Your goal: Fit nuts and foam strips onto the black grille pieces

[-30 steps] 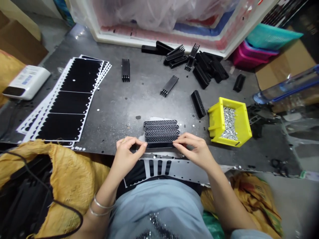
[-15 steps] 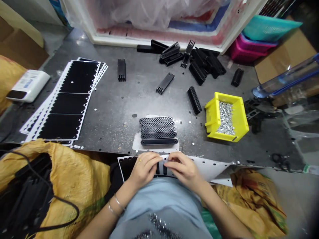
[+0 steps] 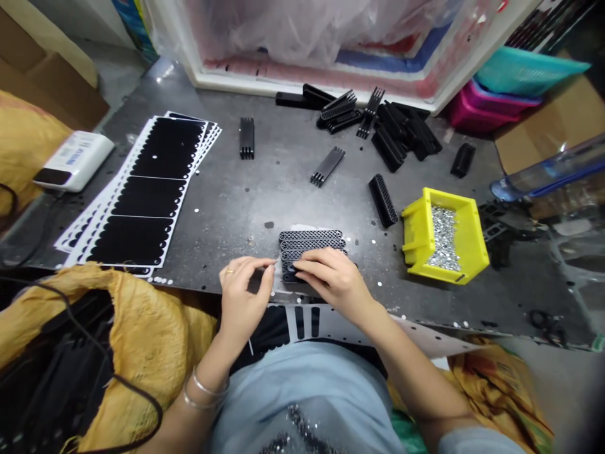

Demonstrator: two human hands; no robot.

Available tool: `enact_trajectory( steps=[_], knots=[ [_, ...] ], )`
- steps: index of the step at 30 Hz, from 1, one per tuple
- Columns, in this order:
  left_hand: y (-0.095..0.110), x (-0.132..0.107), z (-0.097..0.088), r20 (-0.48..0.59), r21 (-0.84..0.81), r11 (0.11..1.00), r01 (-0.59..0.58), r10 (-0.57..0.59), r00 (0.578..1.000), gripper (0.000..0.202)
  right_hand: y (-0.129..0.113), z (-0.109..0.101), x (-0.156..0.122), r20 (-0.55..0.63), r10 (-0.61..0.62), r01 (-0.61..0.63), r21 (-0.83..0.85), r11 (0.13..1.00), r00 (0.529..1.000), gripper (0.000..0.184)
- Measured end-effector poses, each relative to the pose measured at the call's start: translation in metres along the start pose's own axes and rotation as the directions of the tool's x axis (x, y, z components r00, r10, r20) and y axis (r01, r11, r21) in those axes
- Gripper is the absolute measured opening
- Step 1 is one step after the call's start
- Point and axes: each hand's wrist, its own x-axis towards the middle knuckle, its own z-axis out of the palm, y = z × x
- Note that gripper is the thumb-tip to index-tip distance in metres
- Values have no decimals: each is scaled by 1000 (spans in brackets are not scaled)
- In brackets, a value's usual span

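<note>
Dark metal benchtop (image 3: 246, 208) fills the view, flecked with tiny white dots, and a row of black lattice-perforated strips (image 3: 312, 243) lies side by side near its front edge, directly ahead of the person. The right hand (image 3: 333, 280) rests over the nearer strips, its fingers (image 3: 307, 265) close together and laid across them; whether they clamp any one strip I cannot tell. The left hand (image 3: 243, 293) stands just beside the row, fingers curled and slightly apart, their tips near the strips but not touching them. A cut-out sheet of black and white backing (image 3: 302, 321) sits at the bench edge below both hands. To the left lie stacked sheets of scalloped black stickers (image 3: 151, 195), beside a white box-shaped device (image 3: 73, 161). To the right stands a tilted yellow plastic bin (image 3: 466, 246) of small silver pieces (image 3: 443, 239), and further back, a loose heap of black comb-like plastic parts (image 3: 401, 132) — a few lying separately nearer the middle.
</note>
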Motion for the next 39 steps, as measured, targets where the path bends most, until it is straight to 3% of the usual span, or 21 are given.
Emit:
enact_trajectory(
  steps=[5,10,14,18,21,25,28,30,33,35,36,39],
  knots=[
    [-9,18,1,193,-120,980,160,-135,972,17,7,7,8,35,-24,23,35,999,999,14],
    [-9,20,7,210,-143,961,237,-205,956,16,2,7,13,48,-19,18,22,1000,999,17],
    [-11,24,9,268,-149,956,251,-206,941,14,2,-12,5,103,29,-26,-33,999,994,20],
    [-13,26,9,282,-151,958,246,-197,939,17,14,-40,-14,63,228,-232,65,971,972,18],
    [-13,25,9,255,-159,963,217,-172,951,17,24,-44,-25,-21,275,-268,170,948,961,12],
    [-15,26,9,245,-138,974,181,-143,959,17,31,-39,-28,-43,224,-213,178,961,974,14],
    [-12,27,8,243,-110,980,164,-134,961,18,24,-37,-32,-106,155,-155,4,988,982,19],
    [-6,21,6,167,-77,991,112,-98,981,18,11,-34,-40,-159,124,-147,-140,979,979,26],
    [10,1,4,29,-133,991,-35,40,999,11,-12,-26,-62,-62,168,-178,-242,954,984,31],
    [22,-15,2,83,-223,965,-139,161,984,6,-23,-22,-76,28,174,-162,-237,958,984,30],
    [28,-21,1,154,-248,952,-179,222,963,14,-26,-21,-82,43,159,-148,-196,969,986,29],
    [39,-30,-1,342,-192,945,-266,319,884,27,-26,-25,-90,-14,145,-144,55,988,989,30]
  ],
)
